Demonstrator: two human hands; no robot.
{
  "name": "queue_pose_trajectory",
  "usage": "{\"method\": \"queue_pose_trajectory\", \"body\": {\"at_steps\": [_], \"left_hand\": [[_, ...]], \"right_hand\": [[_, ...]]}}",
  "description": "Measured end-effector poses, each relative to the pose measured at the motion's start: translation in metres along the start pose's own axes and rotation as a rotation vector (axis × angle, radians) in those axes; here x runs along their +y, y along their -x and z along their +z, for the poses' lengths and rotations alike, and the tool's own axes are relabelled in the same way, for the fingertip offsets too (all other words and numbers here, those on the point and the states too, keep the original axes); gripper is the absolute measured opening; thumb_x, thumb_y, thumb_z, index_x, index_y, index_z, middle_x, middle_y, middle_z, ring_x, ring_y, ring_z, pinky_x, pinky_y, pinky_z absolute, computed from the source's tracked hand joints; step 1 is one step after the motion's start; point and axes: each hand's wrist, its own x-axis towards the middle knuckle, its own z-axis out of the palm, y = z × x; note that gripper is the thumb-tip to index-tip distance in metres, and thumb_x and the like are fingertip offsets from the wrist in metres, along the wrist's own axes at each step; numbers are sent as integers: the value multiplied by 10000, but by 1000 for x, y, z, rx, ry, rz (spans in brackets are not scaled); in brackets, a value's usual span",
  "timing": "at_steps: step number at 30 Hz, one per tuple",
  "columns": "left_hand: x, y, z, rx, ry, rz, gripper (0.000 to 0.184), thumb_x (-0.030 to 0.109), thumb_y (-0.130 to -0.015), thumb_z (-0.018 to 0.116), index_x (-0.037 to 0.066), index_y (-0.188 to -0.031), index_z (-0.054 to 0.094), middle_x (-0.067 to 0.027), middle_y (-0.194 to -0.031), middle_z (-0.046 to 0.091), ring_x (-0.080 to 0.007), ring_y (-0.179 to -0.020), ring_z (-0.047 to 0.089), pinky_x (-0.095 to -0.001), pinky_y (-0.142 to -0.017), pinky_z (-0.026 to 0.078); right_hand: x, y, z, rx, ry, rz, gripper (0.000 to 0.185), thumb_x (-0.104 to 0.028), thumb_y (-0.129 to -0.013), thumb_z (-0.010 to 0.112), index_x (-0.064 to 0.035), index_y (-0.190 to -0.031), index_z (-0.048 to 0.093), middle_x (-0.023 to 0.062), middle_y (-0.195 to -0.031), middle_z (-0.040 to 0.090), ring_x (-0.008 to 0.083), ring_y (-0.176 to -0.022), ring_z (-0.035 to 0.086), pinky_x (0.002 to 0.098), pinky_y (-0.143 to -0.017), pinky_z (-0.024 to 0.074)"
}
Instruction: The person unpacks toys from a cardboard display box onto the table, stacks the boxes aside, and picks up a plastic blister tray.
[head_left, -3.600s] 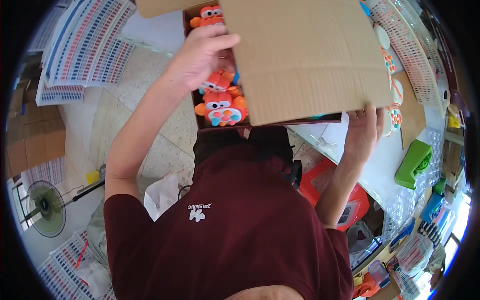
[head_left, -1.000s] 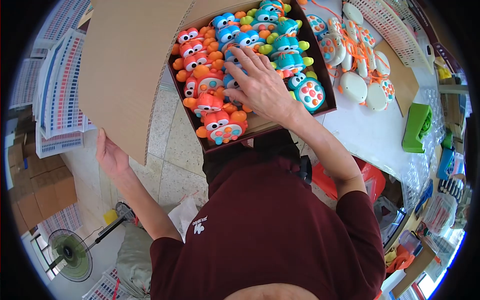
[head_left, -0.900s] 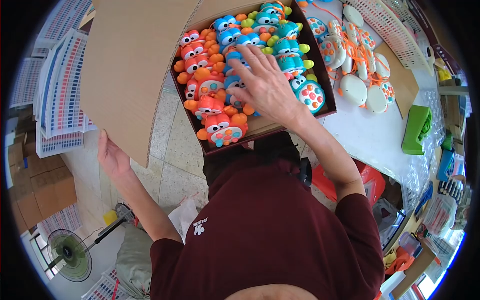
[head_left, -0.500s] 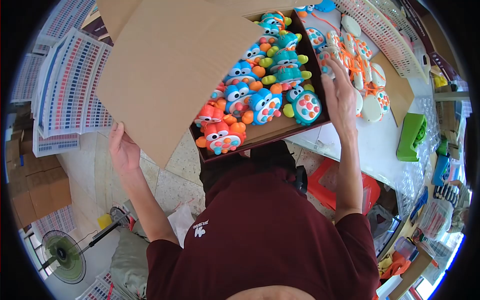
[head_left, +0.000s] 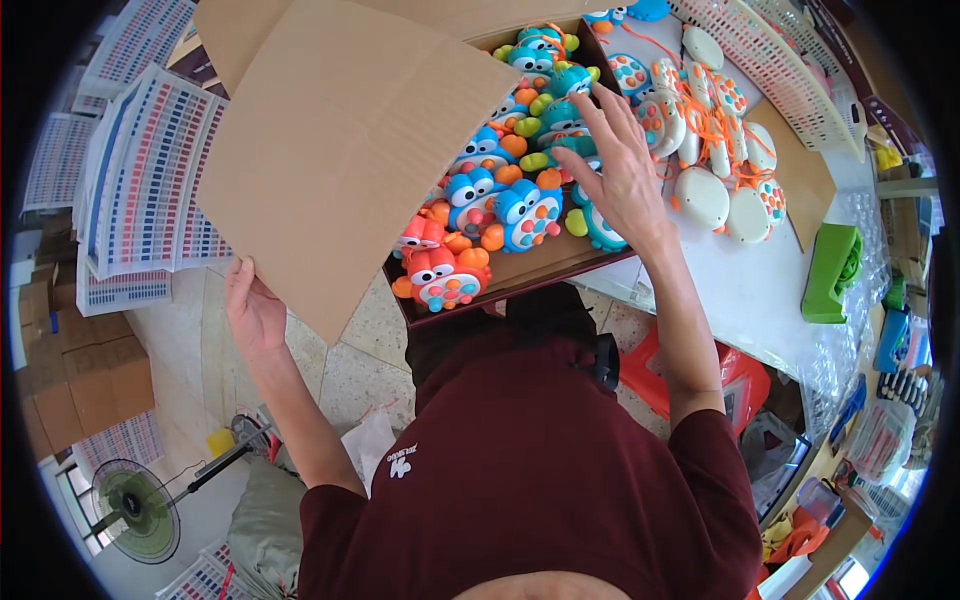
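Note:
My left hand (head_left: 258, 312) pinches the lower left edge of a brown cardboard sheet (head_left: 345, 150). The sheet slants over the left part of a dark-rimmed box (head_left: 560, 277) and hides what lies under it. Rows of big-eyed toys fill the visible part: orange toys (head_left: 445, 278) near the front, blue toys (head_left: 527, 212) in the middle, teal toys (head_left: 570, 80) on the right. Above the teal ones is my right hand (head_left: 622, 165), fingers spread and holding nothing. Whether its fingertips touch a toy I cannot tell. It partly covers the front teal toy (head_left: 603, 230).
White-backed toys with orange cords (head_left: 715, 140) lie on the white table to the right, beside a white plastic basket (head_left: 770, 70) and a green tape dispenser (head_left: 832, 272). Printed sheets (head_left: 150, 180) are stacked at left. A red stool (head_left: 735, 385) and a fan (head_left: 135, 508) stand lower down.
My right hand has moved left from the box's right edge to over the teal toys. My left hand keeps hold of the cardboard sheet, which has hardly shifted.

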Motion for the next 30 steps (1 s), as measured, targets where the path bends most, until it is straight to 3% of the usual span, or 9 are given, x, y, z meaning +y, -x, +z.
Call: {"method": "queue_pose_trajectory", "body": {"at_steps": [11, 17, 19, 23, 30], "left_hand": [[-1, 3, 0, 83, -22, 0, 304, 119, -887, 516, -34, -1149, 495, -97, -1105, 596, -175, -1017, 578, -315, -898, 451], [-3, 1, -9, 25, 29, -30, 285, 116, -892, 511, -33, -1134, 507, -102, -1086, 603, -179, -1004, 582, -316, -882, 457], [-4, 0, -17, -15, 35, -35, 263, 114, -919, 460, -18, -1140, 517, -106, -1142, 581, -189, -1062, 550, -339, -940, 419], [-5, 0, -19, -41, 45, -47, 257, 113, -919, 461, -14, -1134, 520, -104, -1139, 583, -188, -1054, 555, -338, -932, 426], [-5, 3, -3, 95, 8, 9, 303, 109, -891, 507, -24, -1163, 489, -99, -1100, 597, -172, -1009, 579, -318, -883, 458]], "right_hand": [[15, -10, 15, -77, 95, -16, 562, -341, -844, 597, -47, -1293, 430, 195, -1370, 346, 344, -1276, 313, 433, -1028, 283], [19, 2, -6, -86, -9, -26, 691, -403, -759, 679, -92, -1317, 414, 160, -1392, 343, 354, -1273, 337, 445, -1022, 316], [21, 11, -11, -114, -12, -5, 725, -404, -741, 695, -103, -1330, 397, 155, -1395, 339, 349, -1279, 330, 441, -1026, 313], [24, 24, -7, -130, 18, 14, 823, -388, -695, 734, -109, -1363, 342, 150, -1400, 331, 336, -1287, 321, 436, -1035, 302], [23, 30, 7, -90, 27, -9, 799, -352, -715, 725, -66, -1353, 338, 175, -1398, 310, 363, -1277, 316, 442, -1039, 288]]}}
